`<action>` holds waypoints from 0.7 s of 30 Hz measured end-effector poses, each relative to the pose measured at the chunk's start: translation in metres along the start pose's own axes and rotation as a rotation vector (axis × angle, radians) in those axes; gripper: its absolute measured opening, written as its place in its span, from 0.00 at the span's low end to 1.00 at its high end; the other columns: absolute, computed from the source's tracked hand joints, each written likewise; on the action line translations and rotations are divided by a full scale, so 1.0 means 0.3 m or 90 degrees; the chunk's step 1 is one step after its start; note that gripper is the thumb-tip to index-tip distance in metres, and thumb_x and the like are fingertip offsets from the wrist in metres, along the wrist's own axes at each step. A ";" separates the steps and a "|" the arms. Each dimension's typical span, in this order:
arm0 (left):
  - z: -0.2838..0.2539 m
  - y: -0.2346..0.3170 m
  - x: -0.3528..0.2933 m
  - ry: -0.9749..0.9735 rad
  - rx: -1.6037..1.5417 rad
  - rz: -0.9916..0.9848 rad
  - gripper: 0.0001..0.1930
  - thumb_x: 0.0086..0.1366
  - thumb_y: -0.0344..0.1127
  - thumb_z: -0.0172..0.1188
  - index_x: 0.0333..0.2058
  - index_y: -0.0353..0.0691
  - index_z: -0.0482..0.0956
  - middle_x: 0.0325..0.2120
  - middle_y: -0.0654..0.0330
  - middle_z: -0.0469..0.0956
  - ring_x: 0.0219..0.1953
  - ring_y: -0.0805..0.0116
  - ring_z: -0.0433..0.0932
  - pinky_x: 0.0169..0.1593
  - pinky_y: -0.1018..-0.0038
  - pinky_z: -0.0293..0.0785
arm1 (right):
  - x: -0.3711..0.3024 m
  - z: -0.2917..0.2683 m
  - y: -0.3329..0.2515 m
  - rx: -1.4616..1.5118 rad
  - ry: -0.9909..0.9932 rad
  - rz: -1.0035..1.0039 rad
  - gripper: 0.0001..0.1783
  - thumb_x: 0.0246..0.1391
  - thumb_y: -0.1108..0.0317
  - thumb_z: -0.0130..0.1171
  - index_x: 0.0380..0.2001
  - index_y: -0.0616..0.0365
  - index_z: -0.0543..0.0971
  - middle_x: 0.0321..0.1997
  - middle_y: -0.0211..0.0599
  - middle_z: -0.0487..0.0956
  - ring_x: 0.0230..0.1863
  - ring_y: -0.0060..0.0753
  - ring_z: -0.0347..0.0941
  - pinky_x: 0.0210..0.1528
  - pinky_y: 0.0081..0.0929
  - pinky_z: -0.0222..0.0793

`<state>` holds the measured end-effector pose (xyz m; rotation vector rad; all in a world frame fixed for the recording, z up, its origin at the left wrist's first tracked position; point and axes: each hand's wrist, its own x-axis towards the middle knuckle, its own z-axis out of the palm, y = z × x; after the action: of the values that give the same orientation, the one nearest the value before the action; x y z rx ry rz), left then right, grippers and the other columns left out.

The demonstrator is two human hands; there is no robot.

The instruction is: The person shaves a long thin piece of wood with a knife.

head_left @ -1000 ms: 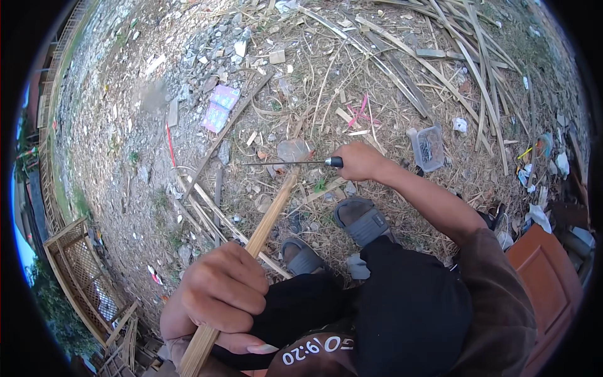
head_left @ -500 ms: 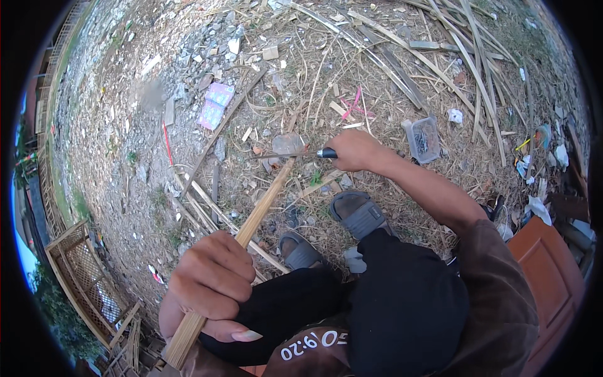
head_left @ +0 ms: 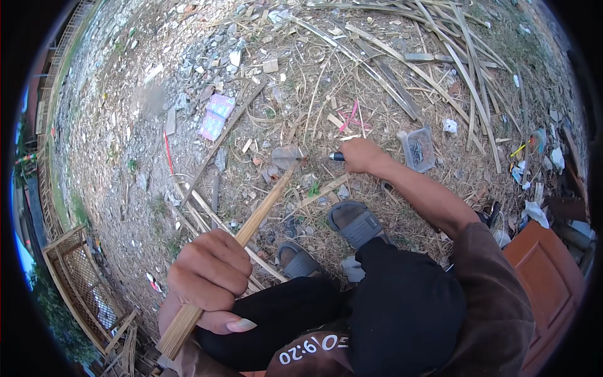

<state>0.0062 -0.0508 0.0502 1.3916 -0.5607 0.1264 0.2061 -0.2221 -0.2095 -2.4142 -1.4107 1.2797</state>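
Observation:
My left hand (head_left: 210, 270) is wrapped round a split bamboo strip (head_left: 267, 208), which slants up and away from me. The strip's far end lies over a flat grey stone (head_left: 286, 154) on the ground. Beyond my feet, my right hand (head_left: 364, 155) grips a knife by its black handle (head_left: 337, 156), to the right of the strip's far end and apart from it. The knife's blade cannot be made out now.
Sandals (head_left: 357, 225) are on my feet. A clear plastic box (head_left: 419, 151) of small dark pieces sits to the right. Long strips (head_left: 468, 75) lie at the far right, a pink-purple packet (head_left: 217, 117) at the left. A brown panel (head_left: 545, 276) stands at the right.
My right hand and the knife have shifted slightly right, away from the strip's end. The blade, seen across that end before, no longer shows there. My left hand keeps its hold.

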 end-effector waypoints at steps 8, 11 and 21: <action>-0.076 0.011 -0.045 0.286 0.071 0.001 0.30 0.67 0.42 0.54 0.07 0.43 0.55 0.06 0.68 0.58 0.08 0.75 0.52 0.12 0.76 0.46 | -0.091 0.027 0.051 -0.014 0.077 0.011 0.12 0.43 0.64 0.59 0.34 0.53 0.81 0.30 0.47 0.81 0.36 0.51 0.79 0.42 0.44 0.75; -0.174 0.152 -0.120 0.526 0.102 0.063 0.23 0.71 0.47 0.48 0.17 0.45 0.60 0.11 0.71 0.52 0.10 0.81 0.47 0.13 0.81 0.45 | -0.131 -0.004 0.048 0.065 0.165 -0.030 0.13 0.44 0.64 0.59 0.36 0.52 0.80 0.28 0.48 0.80 0.34 0.52 0.78 0.40 0.44 0.74; -0.435 0.266 -0.337 0.824 0.063 0.042 0.11 0.72 0.38 0.44 0.29 0.42 0.62 0.15 0.70 0.53 0.14 0.83 0.49 0.13 0.85 0.48 | -0.448 0.153 0.076 0.243 0.320 0.063 0.14 0.47 0.65 0.58 0.37 0.62 0.76 0.25 0.54 0.77 0.30 0.58 0.76 0.33 0.43 0.69</action>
<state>-0.0746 0.1130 0.0672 1.0998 0.4907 1.0251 0.1593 -0.3507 -0.1657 -2.3249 -0.8368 0.7775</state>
